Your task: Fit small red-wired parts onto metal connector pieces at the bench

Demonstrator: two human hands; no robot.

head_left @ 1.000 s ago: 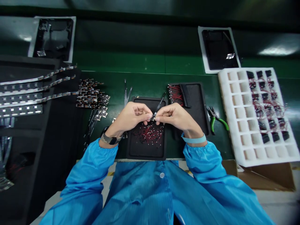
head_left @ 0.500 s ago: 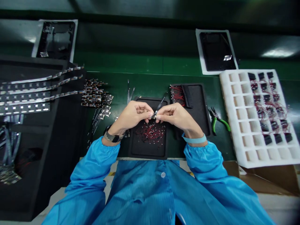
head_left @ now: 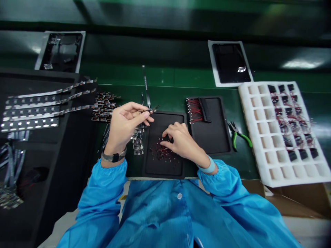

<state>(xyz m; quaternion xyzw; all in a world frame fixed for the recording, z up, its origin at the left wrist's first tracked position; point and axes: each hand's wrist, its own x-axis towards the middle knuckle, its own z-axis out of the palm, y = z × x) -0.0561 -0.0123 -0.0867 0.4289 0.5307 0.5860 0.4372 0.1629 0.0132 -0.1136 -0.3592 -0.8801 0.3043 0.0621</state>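
Note:
My left hand (head_left: 126, 125), its thumb and fingers pinched together, holds a small circuit board (head_left: 148, 111). A dark flat ribbon cable (head_left: 145, 82) stretches up and away from that board. Below, a row of similar boards (head_left: 138, 143) lies on the bench beside a black tray (head_left: 151, 165). In this tray sits a tangled pile of short red and black wires with white connectors (head_left: 167, 151). My right hand (head_left: 178, 139) reaches over the pile, thumb and forefinger curved and apart. Whether its fingertips touch a wire is hard to tell.
Right of centre, a second black tray (head_left: 214, 144) carries a bundle of red wires with black parts (head_left: 203, 110). Green-handled pliers (head_left: 239, 136) lie beside a white foam tray (head_left: 266, 141). Many boards (head_left: 103, 106) are stacked at left, near a black bin (head_left: 69, 137).
My hands have separated. The left moved left and up with the board and its cable; the right let go and came down to the wire pile. A row of boards now shows beside the tray.

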